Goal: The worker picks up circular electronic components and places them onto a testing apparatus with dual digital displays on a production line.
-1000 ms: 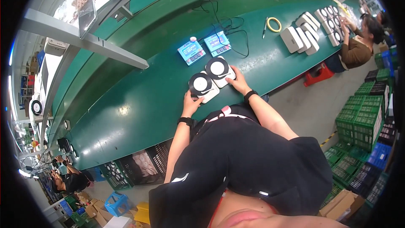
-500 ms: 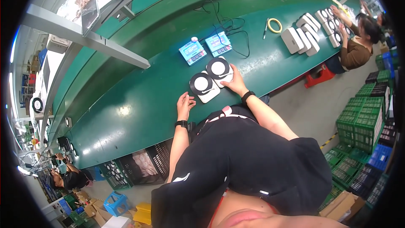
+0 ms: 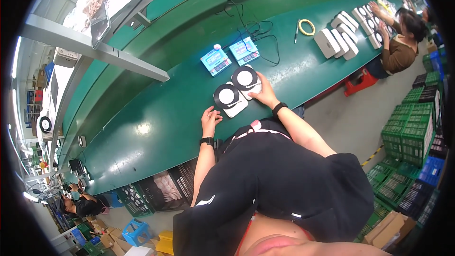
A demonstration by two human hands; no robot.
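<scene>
1. Left hand (image 3: 209, 118): fingers slightly apart, loosely curled, holding nothing, just beside the left device (image 3: 227, 97).
2. Right hand (image 3: 267, 92): thumb and fingers clamped around the right device (image 3: 245, 79) at its side.
3. Both devices sit together on the green worktop (image 3: 142, 149), white-bodied, each with a white-centred black disc-shaped top.

The bench (image 3: 175, 118) looks smooth and glossy; the players (image 3: 230, 99) look like smooth plastic; the beam (image 3: 113, 55) looks like painted metal; the crates (image 3: 406, 132) are plastic; the shirt (image 3: 279, 185) is matt cloth; the carton (image 3: 385, 230) is matt cardboard.
</scene>
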